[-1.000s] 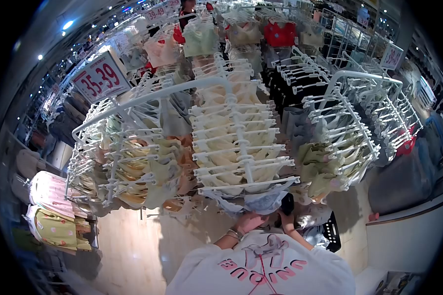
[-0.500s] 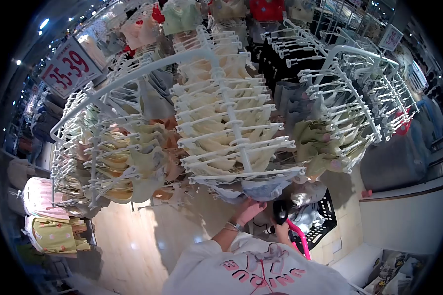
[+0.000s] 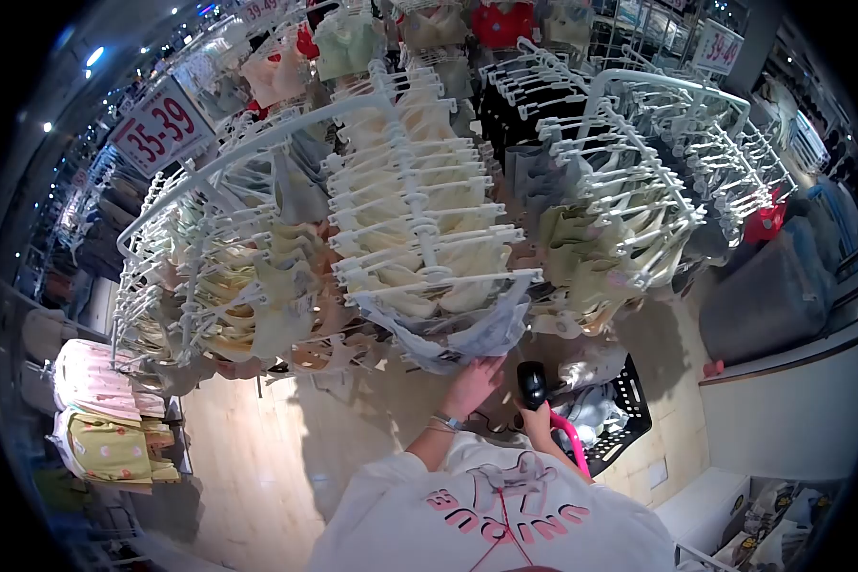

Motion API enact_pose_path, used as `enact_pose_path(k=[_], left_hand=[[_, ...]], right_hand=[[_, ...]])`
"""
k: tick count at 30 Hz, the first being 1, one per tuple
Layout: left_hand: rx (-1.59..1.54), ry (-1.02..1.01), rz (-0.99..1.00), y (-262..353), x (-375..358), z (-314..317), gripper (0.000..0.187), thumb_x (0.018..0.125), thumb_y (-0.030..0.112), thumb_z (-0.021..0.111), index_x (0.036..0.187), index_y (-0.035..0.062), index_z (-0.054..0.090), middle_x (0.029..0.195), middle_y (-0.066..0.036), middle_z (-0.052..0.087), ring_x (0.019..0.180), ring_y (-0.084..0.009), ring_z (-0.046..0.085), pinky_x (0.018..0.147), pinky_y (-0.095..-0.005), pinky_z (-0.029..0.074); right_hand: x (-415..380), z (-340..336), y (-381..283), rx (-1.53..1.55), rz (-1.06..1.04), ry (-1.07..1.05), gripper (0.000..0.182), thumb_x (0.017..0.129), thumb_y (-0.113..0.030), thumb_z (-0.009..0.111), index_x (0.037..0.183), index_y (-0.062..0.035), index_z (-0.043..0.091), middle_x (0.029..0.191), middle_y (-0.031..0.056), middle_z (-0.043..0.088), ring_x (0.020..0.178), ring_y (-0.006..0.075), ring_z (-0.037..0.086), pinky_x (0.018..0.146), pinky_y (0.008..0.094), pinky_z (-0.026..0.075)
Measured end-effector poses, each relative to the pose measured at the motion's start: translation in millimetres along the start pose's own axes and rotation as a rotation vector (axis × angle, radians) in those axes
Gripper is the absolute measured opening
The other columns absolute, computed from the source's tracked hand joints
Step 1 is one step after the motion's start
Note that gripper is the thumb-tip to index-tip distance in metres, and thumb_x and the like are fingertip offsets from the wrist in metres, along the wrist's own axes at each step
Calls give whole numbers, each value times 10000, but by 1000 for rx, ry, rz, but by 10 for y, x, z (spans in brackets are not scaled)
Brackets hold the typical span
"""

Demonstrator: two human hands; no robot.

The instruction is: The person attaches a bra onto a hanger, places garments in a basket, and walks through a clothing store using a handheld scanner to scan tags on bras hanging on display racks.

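Observation:
A light blue bra (image 3: 448, 343) hangs at the front end of the middle rack arm. My left hand (image 3: 474, 383) is at its lower edge, fingers closed against the fabric; the fingertips are partly hidden. My right hand (image 3: 536, 419) grips a black handheld scanner (image 3: 532, 383), its head pointing up beside the bra. Close to my right forearm is the pink handle (image 3: 574, 440) of a black shopping basket (image 3: 629, 429), which has packaged items inside. Behind the blue bra, several cream bras (image 3: 415, 200) hang in a row on white hangers.
White rack arms with more hanging bras stand to the left (image 3: 257, 286) and right (image 3: 605, 229). Pink and yellow garments (image 3: 105, 439) hang at lower left. A price sign (image 3: 162, 129) sits at upper left. A grey rolled bundle (image 3: 767, 300) rests on a white cabinet at right.
The light blue bra is spread and tilted more, with my left hand higher against it. The scanner has shifted slightly left and up. The whole view has turned a little.

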State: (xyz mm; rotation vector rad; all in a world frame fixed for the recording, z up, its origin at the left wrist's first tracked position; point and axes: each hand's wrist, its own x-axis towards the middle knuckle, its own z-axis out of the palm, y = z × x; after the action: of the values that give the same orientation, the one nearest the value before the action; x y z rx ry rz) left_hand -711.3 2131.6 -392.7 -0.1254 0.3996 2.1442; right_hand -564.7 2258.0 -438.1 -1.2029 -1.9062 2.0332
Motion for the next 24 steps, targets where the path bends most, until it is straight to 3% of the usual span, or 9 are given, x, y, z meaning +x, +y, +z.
enact_pose_path(k=[3,4,7,8,11,12,15,17,24], left_hand=[[74,108,9,-92,27,-109,320,879,255,635,1155,117,549,1230,-22,545,1243,-197,436,905,-335,408],[83,152,36,-138,50,-138,298,876,242,644,1134,122,556,1195,-15,555,1192,-187,464,877,-327,413],[76,276,109,-306,99,-161,245,863,190,666,1081,129,572,1071,-4,579,1023,-161,527,805,-308,423],[57,310,127,-355,113,-155,235,858,166,671,1069,126,574,1017,-7,583,956,-155,534,787,-306,423],[35,385,190,-438,177,-128,167,847,147,687,986,128,597,904,-1,589,851,-140,533,738,-292,409],[33,417,207,-476,157,-109,138,844,149,693,950,130,606,875,3,590,832,-136,530,723,-286,402],[37,416,227,-495,72,-92,108,836,144,706,894,144,614,859,27,594,831,-112,535,722,-284,403],[78,450,253,-474,22,27,110,837,146,705,887,142,608,857,23,595,814,-110,530,723,-274,407],[-42,344,248,-371,43,-36,194,849,105,677,1014,110,574,976,-19,593,900,-149,531,797,-302,425]], right_hand=[[-21,-138,40,31,-112,-1,318,748,-154,754,1004,-15,624,863,13,613,761,119,533,682,297,441],[-71,-192,39,36,-173,58,319,755,-185,754,990,-3,640,839,49,648,753,131,568,682,316,456],[-294,-478,-82,-158,-88,115,341,748,-225,761,960,16,646,795,97,672,737,159,611,670,338,469],[-299,-566,14,-188,-168,137,352,750,-271,756,948,3,658,773,150,673,730,201,644,667,360,478],[-503,-785,-264,-330,-196,-16,332,751,-288,749,956,-37,671,794,158,675,766,248,669,692,369,486],[-487,-763,-174,-339,-379,-4,322,754,-293,740,974,-66,676,815,166,675,795,287,677,705,382,493],[-496,-787,16,-405,-389,-163,309,683,-168,754,937,-31,642,869,193,661,826,374,639,720,422,492],[-483,-765,30,-349,-447,-189,300,679,-151,753,919,-17,635,826,195,652,792,386,632,692,422,492],[-505,-846,-186,-380,-342,-94,295,748,-243,738,895,0,661,751,184,658,739,310,664,663,382,485]])
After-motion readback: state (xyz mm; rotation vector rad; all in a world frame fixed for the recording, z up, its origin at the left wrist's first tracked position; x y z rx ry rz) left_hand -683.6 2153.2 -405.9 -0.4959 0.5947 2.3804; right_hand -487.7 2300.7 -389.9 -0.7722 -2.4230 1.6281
